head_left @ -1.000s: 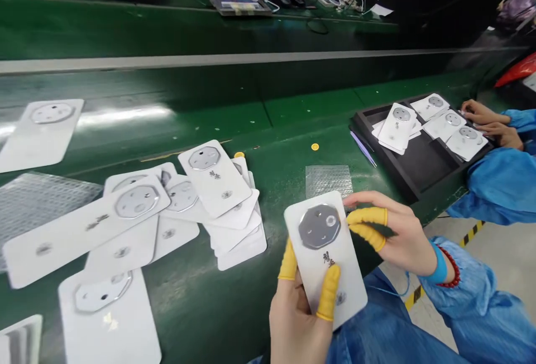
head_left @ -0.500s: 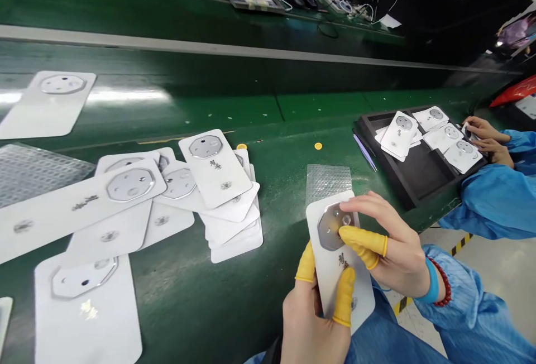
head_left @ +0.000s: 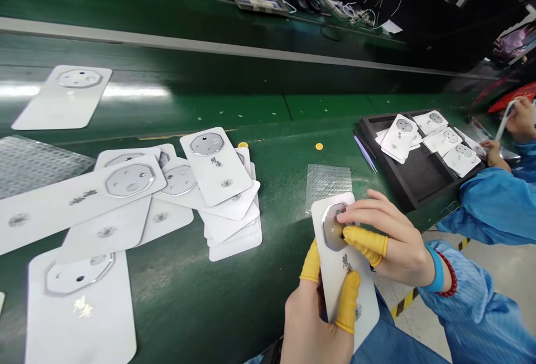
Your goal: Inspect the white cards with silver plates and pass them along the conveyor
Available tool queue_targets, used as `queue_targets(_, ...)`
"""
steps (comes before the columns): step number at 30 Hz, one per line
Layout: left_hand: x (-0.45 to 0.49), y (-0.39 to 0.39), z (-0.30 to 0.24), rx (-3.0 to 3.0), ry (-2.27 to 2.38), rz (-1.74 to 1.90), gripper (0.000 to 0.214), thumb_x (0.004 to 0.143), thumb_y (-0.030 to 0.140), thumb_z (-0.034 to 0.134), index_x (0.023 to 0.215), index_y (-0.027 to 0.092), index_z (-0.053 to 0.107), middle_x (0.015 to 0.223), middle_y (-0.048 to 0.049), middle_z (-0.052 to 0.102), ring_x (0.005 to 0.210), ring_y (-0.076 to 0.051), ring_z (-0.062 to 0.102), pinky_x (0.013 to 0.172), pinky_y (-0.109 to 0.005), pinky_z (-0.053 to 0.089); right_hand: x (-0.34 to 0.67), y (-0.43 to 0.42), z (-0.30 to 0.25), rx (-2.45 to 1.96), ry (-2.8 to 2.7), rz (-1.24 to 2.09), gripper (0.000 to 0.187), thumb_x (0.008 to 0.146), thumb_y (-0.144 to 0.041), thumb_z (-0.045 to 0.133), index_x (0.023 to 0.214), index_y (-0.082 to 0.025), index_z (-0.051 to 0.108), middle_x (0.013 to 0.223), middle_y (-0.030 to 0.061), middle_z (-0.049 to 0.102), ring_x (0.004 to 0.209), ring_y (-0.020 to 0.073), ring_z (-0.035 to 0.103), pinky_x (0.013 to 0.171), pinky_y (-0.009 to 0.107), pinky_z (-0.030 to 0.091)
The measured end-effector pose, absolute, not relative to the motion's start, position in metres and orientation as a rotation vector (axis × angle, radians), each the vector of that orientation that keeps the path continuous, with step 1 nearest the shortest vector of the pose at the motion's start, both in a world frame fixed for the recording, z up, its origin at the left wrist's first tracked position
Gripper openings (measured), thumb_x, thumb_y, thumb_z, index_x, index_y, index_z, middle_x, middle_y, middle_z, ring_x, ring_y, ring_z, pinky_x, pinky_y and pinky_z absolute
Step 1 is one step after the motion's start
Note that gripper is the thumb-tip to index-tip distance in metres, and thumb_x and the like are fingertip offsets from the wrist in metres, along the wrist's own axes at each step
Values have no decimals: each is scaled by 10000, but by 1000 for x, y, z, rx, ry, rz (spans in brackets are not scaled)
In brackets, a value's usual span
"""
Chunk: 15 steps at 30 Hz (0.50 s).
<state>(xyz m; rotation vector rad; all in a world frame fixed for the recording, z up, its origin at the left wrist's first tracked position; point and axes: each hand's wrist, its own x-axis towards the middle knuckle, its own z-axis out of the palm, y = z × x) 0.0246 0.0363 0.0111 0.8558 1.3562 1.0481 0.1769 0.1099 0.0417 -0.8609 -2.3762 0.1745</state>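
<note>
My left hand (head_left: 320, 319), in yellow finger cots, grips a white phone back cover (head_left: 344, 274) by its lower part, thumb on the face. The cover stands tilted near the table's front edge, with an octagonal mirrored camera ring (head_left: 332, 233) at its upper end and dark lettering below. Over that ring lies my right hand (head_left: 383, 238); its cotted fingers are pressed together and the bare ones touch the ring. Whether they pinch some small part is hidden. Just beyond the cover is a sheet of bubble wrap (head_left: 329, 182).
Overlapping white covers (head_left: 220, 171) lie at left, with more bubble wrap (head_left: 33, 166) behind them. A black tray (head_left: 412, 185) with covers stands at right, purple tweezers (head_left: 365, 153) beside it. A co-worker's hands (head_left: 523, 121) are beyond. Small yellow discs (head_left: 319, 146) dot the table.
My right fingers have shifted slightly over the camera ring, and the held cover sits a little further right in view. At far right, the co-worker's hands have moved apart, one raised with a white strip.
</note>
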Motion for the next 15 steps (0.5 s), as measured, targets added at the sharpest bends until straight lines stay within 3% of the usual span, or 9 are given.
queue_targets(4,32,28,-1,910,1424,1064,604,837,387,613,1394,199,473,1012,-107,757,839,-260,733,697,-327,596,181,107,44,-882,-2436,167,261,914,-18,452,1083,-133,613,1116,107,699,1103,199,616,1072,482,411)
queue_targets(7,37,24,-8,996,1421,1069,526,841,372,591,1337,206,540,1052,-116,752,916,-280,722,750,-353,593,186,110,46,-937,-2379,369,234,922,-28,484,1062,-145,630,1158,110,655,1109,194,604,1070,476,425)
queue_targets(11,35,26,-4,930,1362,1064,533,822,360,640,1330,219,557,1057,-102,755,859,-256,737,705,-314,604,188,120,51,-901,-2311,644,113,904,-94,577,971,-140,656,1111,118,621,1045,188,613,904,368,552)
queue_targets(15,29,32,8,811,1320,1089,584,799,358,690,1346,207,551,959,-90,773,851,-258,741,665,-285,608,185,122,52,-784,-2403,434,172,924,-66,499,974,-136,648,1071,111,665,1047,192,617,983,438,498)
